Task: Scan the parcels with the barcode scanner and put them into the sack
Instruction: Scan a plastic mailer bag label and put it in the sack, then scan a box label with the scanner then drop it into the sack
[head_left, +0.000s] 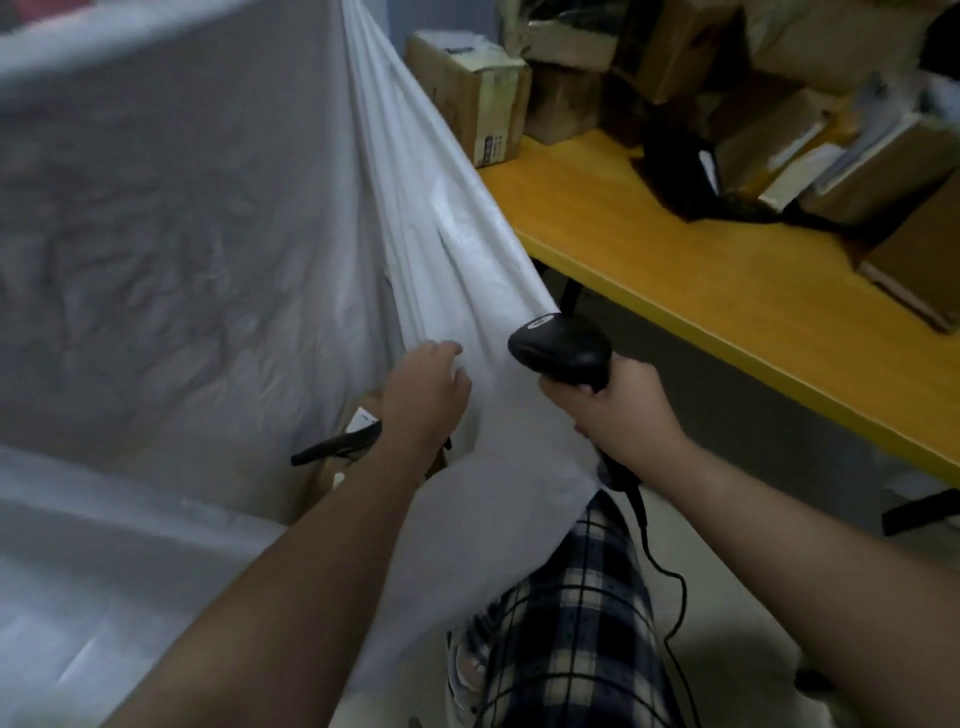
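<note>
**Yellow desk and open sack: items on view**

Desk (675, 249): yellow wooden top, running from upper centre to the right edge, with grey floor (753, 649) beneath it.

Cardboard box (467, 88): brown and taped, with a printed label on its lower side. It stands at the desk's near-left end, just beside the sack.

Pile of parcels (779, 104): brown cartons and paper-wrapped packets heaped along the back and right of the desk. It is blurred, so the count cannot be told.

Sack (208, 208): large, white and woven, with its mouth wide open, filling the left half of the view. Its right wall is gathered in folds and its near edge lies over the person's knee.

Parcel in the sack (358, 421): brown card with a white label and a black strip. It lies low inside the sack, partly hidden under the left wrist.

Left hand (426, 395): reaches inside the sack mouth. The grip is slack, with the fingers loosely bent against the folded wall and holding nothing.

Barcode scanner (561, 353): black, pistol-shaped, with its head touching the sack's edge.

Right hand (618, 410): its grip is closed round the scanner's handle, just outside the sack.

Cable (670, 587): black, hanging from the handle base down past the leg.

Checked trouser leg (571, 623): dark blue and cream, at bottom centre.
</note>
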